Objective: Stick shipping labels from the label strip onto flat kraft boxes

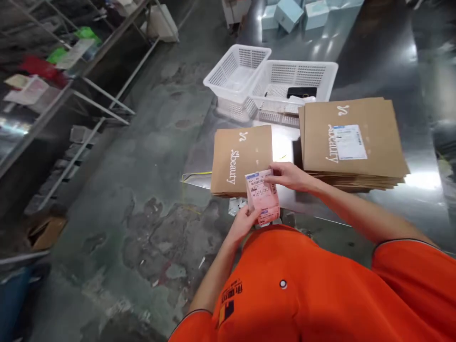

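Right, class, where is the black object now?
In the head view, the black object lies in the rightmost white mesh basket, just behind the stacked kraft mailers.

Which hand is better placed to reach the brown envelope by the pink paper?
Probably the right hand: it holds the top of the pink paper, beside the brown envelope, while the left hand sits lower.

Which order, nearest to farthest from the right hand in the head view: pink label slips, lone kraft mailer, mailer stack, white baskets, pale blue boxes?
From the right hand:
1. Pink label slips: in the hand, centre.
2. Lone kraft mailer, left, and mailer stack, right: too close to call.
3. White baskets: beyond both mailers.
4. Pale blue boxes: farthest, top edge.
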`<state>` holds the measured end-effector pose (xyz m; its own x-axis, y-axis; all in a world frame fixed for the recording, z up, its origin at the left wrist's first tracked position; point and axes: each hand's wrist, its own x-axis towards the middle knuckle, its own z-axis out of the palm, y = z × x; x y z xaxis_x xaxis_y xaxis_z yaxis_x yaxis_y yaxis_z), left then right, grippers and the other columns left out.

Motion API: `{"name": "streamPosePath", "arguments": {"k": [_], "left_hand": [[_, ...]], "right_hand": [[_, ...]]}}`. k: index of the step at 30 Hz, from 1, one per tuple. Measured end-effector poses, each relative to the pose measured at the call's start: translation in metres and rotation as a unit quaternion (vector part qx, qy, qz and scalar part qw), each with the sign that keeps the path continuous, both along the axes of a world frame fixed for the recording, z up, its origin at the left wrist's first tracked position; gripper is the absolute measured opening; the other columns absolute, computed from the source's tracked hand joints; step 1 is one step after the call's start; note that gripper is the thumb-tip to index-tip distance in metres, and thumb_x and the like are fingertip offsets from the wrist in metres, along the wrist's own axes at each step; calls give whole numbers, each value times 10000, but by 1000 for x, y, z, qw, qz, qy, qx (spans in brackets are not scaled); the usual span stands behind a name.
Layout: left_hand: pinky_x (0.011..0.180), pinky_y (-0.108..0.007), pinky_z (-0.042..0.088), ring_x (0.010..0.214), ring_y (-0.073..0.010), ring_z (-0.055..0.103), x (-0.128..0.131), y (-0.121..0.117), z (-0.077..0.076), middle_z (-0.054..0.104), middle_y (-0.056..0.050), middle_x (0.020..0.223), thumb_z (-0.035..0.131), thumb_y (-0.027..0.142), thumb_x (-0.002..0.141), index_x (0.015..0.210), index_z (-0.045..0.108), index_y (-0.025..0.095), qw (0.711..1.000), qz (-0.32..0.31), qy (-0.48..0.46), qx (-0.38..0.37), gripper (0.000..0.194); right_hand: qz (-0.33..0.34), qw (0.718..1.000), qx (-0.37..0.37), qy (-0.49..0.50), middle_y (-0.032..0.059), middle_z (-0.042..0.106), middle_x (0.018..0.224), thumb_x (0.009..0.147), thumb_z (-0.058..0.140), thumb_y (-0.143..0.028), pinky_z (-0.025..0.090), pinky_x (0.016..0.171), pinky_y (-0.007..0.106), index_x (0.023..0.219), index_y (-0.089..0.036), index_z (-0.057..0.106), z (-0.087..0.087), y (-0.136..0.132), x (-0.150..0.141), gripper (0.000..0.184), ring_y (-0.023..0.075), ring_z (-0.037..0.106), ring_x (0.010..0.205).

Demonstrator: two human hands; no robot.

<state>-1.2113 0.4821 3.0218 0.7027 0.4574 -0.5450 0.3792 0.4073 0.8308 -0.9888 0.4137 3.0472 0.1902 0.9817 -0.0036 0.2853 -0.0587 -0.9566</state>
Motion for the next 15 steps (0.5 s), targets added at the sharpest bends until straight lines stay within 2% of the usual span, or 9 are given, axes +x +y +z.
{"name": "streamPosePath", "arguments": {"k": [2, 3, 4, 6, 7, 8, 10, 13, 15], "left_hand": [[768, -261, 526, 1081, -222, 590, -5, 7, 10, 568, -102, 1304, 790, 382, 642, 1324, 495, 231, 996, 59, -62, 33, 757], [781, -237, 513, 1116, -207, 568, -6, 11, 16, 532, -88, 1348, 793, 334, 638, 1338, 472, 257, 989, 96, -89, 63, 774], [767, -214, 501, 1087, -186, 574, -5, 15, 20, 555, -79, 1316, 784, 311, 645, 1295, 510, 250, 981, 135, -103, 95, 708], [665, -181, 472, 844, -128, 605, -1, 24, 25, 670, -48, 1004, 759, 318, 660, 1018, 642, 181, 964, 203, -90, 148, 401], [606, -172, 446, 707, -99, 570, 2, 29, 25, 654, -14, 812, 744, 335, 670, 847, 644, 157, 957, 225, -75, 166, 271], [555, -165, 413, 605, -76, 511, 5, 33, 22, 590, 18, 664, 733, 357, 675, 707, 604, 147, 952, 239, -59, 180, 249], [493, -161, 352, 518, -55, 417, 8, 41, 10, 478, 49, 543, 722, 414, 673, 580, 521, 146, 952, 240, -35, 187, 348], [475, -169, 338, 507, -61, 419, 4, 48, -19, 487, 39, 543, 693, 537, 669, 597, 536, 140, 968, 210, -6, 139, 433], [512, -187, 388, 537, -81, 477, -6, 49, -40, 566, 12, 599, 707, 568, 639, 680, 600, 127, 978, 190, 6, 91, 455]], "right_hand": [[-28, 999, 0, 28, 17, 563, 700, 827, 550, -552, 358, 544, 217, 688, -142, 492, -11, 11, -21, 437, 101, 455, 616], [-30, 999, -1, 32, 9, 539, 669, 831, 538, -559, 329, 527, 212, 666, -145, 472, -14, 14, -30, 451, 96, 432, 602], [-23, 999, -4, 26, 0, 512, 638, 839, 523, -561, 303, 515, 210, 655, -147, 469, -17, 16, -37, 457, 93, 413, 588], [-6, 1000, -7, -9, -10, 473, 596, 862, 501, -544, 275, 511, 212, 658, -145, 500, -16, 18, -49, 449, 91, 393, 568], [-6, 1000, -3, -28, -6, 489, 613, 872, 499, -520, 283, 523, 213, 690, -143, 536, -15, 19, -54, 421, 93, 408, 577], [-9, 999, 3, -46, 2, 523, 650, 877, 506, -490, 302, 542, 215, 737, -143, 574, -13, 22, -57, 381, 97, 433, 597], [-14, 998, 16, -66, 16, 589, 739, 871, 533, -431, 343, 588, 219, 830, -150, 630, -14, 30, -59, 300, 108, 487, 649], [-36, 996, 23, -80, 25, 627, 781, 871, 542, -381, 378, 636, 231, 822, -156, 652, -29, 57, -49, 255, 126, 529, 698], [-98, 989, 24, -110, 38, 634, 807, 894, 516, -370, 399, 673, 250, 816, -157, 648, -44, 81, -36, 262, 146, 539, 734]]}}
